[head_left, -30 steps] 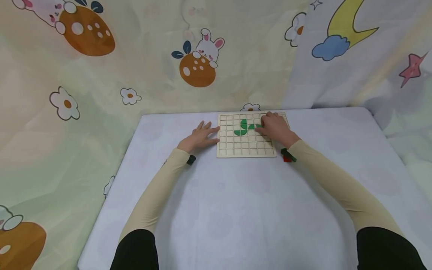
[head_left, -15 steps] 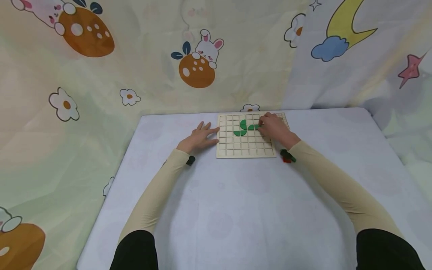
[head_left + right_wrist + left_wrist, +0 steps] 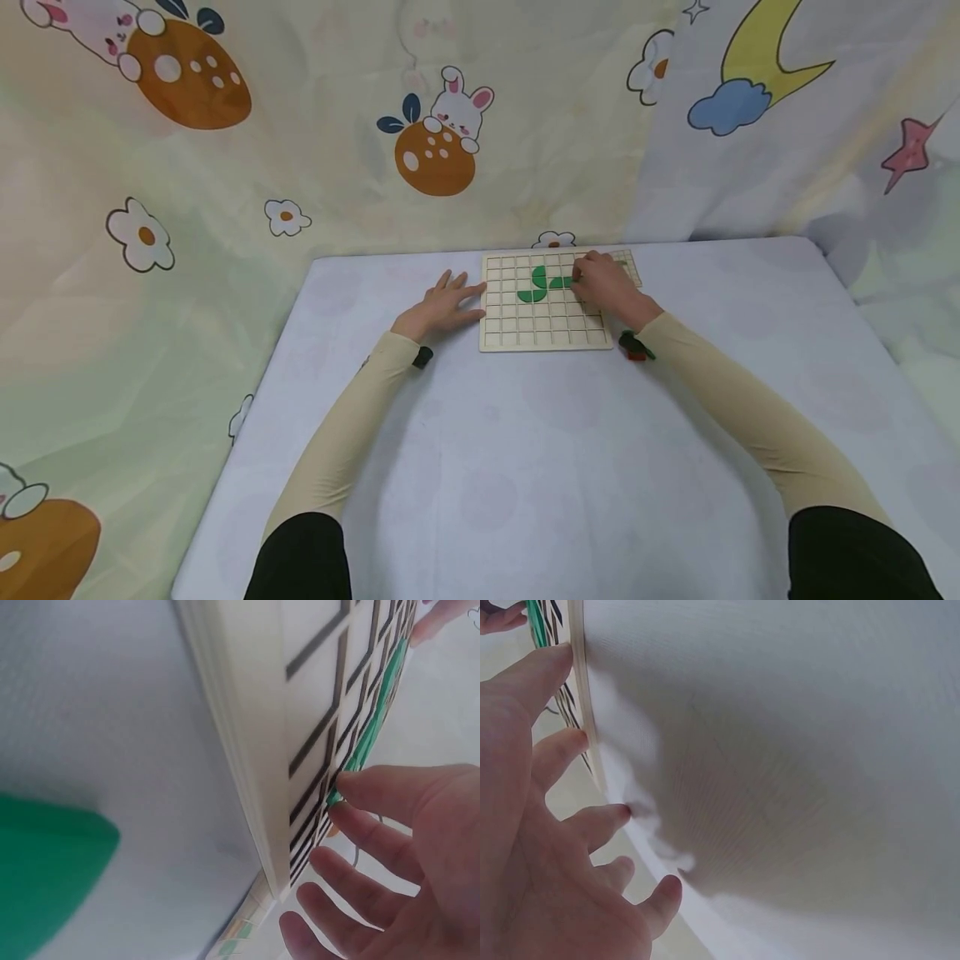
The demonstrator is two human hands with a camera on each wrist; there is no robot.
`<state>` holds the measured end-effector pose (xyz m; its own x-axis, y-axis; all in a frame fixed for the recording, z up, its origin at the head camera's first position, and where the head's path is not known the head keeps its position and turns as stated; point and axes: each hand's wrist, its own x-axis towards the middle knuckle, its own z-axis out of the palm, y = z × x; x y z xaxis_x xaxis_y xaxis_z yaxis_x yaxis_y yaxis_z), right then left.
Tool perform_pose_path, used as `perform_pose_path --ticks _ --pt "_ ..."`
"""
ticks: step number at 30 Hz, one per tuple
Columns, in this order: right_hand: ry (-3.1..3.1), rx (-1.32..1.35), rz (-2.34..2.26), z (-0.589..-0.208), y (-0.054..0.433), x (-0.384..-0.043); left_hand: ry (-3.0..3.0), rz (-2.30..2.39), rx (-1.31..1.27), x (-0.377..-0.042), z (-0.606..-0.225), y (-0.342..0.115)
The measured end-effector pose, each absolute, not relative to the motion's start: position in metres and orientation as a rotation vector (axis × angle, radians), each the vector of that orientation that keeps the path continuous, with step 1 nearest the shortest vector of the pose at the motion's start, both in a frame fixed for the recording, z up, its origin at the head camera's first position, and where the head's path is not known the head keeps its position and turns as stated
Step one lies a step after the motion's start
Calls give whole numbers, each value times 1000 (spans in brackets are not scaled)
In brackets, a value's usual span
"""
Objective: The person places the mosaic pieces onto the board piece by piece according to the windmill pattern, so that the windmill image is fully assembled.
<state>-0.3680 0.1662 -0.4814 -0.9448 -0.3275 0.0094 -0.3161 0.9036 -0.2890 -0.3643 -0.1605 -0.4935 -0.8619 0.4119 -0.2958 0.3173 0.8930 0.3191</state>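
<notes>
A pale wooden board (image 3: 528, 333) with a square grid lies near the table's far edge. Green curved pieces (image 3: 532, 296) sit on its grid, among them an upper piece (image 3: 539, 277) and a flat-bottomed pair (image 3: 560, 283). My right hand (image 3: 611, 289) is over the board's right half. In the right wrist view its thumb and index finger pinch a small green piece (image 3: 334, 796) at the grid, mostly hidden by the fingertips. My left hand (image 3: 441, 310) has its fingers spread; thumb and index fingertips touch the board's left edge, as the left wrist view confirms.
A red piece (image 3: 637, 357) lies under my right wrist, beside the board's near right corner. A large green shape (image 3: 45, 870) fills the lower left of the right wrist view. White cloth (image 3: 480, 467) covers the table; a printed curtain (image 3: 525, 167) hangs behind it.
My right hand has shifted slightly, keeping its fingertips at the green piece, which now sits against the neighbouring one on the left. The left hand has stayed at the board's edge.
</notes>
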Motion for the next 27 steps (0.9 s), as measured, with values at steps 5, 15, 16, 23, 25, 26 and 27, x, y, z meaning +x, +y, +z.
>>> perform_pose_path --ticks 5,15,16,23,25,26,27 --pt "2940 -534 -544 -477 173 -365 2703 359 540 -363 -492 -160" --pt "2787 -612 -651 -462 212 -335 2697 374 535 -361 -492 -159" --pt "2780 -612 -643 -461 217 -332 2697 376 535 -361 -492 -159" --pt "2731 -589 -552 -457 244 -306 2697 383 542 -359 -489 -159" --pt "2723 -578 -532 -459 249 -300 2695 385 546 -359 -488 -159" --pt "2722 -582 -520 -460 251 -298 2695 385 547 -359 -488 -159" --pt "2726 -578 -511 -462 252 -297 2693 387 546 -359 -488 -159"
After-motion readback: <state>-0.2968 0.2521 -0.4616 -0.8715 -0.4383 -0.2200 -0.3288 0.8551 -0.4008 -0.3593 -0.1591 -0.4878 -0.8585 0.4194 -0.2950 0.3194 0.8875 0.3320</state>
